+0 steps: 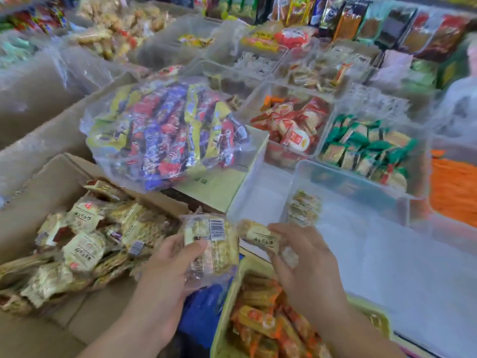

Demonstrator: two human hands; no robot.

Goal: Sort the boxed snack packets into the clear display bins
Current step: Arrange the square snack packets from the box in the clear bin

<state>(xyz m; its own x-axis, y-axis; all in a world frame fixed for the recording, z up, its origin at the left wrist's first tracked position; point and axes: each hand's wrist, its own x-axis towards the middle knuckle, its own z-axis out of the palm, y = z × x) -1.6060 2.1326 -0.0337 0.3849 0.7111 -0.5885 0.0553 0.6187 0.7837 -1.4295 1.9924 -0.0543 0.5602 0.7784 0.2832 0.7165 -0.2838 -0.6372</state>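
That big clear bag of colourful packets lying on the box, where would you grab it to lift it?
Probably the loose plastic edge of the big clear bag nearest the person, coming from below-front with both hands. It lies flat, wide and floppy across the cardboard box, so one-point gripping would let it sag.

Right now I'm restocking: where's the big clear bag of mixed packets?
Head view, upper centre-left: the clear bag lies atop the cardboard boxes, left of the red-packet bin.

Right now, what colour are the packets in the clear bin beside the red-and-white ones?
Green and tan packets, clearest in the head view.
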